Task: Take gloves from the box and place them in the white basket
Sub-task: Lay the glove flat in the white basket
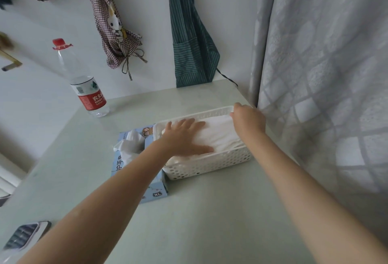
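A white perforated basket [210, 164] stands on the pale green table, holding a stack of white gloves [220, 135]. My left hand [184, 135] lies flat on the gloves with fingers spread, pressing them down. My right hand [248, 120] is at the basket's far right corner, fingers bent over the gloves' far edge; whether it pinches them is hidden. A blue glove box [138, 158] marked XL lies just left of the basket, touching it, with white gloves [130, 144] bulging from its opening. My left forearm crosses over the box.
A clear plastic water bottle [84, 81] with a red cap stands at the table's back left. Aprons [189, 43] hang on the wall behind. A grey patterned curtain [325, 74] runs along the right side. A dark device [23, 235] lies at the table's near left edge.
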Demonstrator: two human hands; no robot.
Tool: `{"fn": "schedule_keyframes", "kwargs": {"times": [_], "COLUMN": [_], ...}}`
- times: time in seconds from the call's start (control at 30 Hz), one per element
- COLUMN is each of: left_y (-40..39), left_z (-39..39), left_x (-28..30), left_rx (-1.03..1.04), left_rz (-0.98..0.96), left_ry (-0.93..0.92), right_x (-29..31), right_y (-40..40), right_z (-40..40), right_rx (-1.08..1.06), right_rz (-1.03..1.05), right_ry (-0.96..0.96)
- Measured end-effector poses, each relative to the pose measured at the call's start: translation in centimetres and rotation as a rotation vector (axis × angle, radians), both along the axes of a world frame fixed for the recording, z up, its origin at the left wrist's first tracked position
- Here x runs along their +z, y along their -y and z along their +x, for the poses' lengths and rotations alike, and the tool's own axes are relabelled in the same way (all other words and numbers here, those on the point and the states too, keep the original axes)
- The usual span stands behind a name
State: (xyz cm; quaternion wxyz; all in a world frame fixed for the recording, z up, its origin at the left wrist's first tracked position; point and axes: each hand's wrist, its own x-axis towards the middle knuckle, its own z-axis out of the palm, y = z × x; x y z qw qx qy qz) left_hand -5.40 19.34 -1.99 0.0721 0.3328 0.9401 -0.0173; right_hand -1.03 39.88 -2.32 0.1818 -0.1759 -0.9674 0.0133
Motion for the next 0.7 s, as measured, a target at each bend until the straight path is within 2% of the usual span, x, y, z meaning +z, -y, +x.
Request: {"fn": "schedule_keyframes", "kwargs": {"times": [0.1, 0.17, 0.23, 0.33, 0.47, 0.6, 0.7], "left_y": [-0.1, -0.2, 0.0, 1.8, 6.3, 11.7, 15.7], "left_z": [0.6, 1.0, 1.3, 1.0, 0.0, -0.4, -0.3], "left_x": [-1.1, -0.7, 0.4, 2.3, 3.3, 2.4, 1.5], "left_rx": [-0.004, 0.013, 0.043, 0.07, 0.214, 0.463, 0.577], "left_rz": [-0.056, -0.024, 0.084, 0.287, 0.506, 0.678, 0.738], "left_ry": [-0.02, 0.009, 0.043, -0.003, -0.096, -0.094, -0.047], "right_x": [0.0, 0.0, 0.2, 1.2, 3.3, 3.8, 3.4], "right_y": [0.3, 0.5, 0.6, 1.6, 6.4, 12.6, 17.7], "right_z": [0.0, 0.1, 0.3, 0.4, -0.5, -1.9, -2.4], "right_rx": [-0.012, -0.032, -0.055, -0.039, 0.111, 0.372, 0.562], "right_rz": [0.073, 0.126, 0.135, 0.051, -0.021, -0.11, -0.26], "right_ry": [0.054, 0.028, -0.045, -0.2, -0.311, -0.203, -0.032]}}
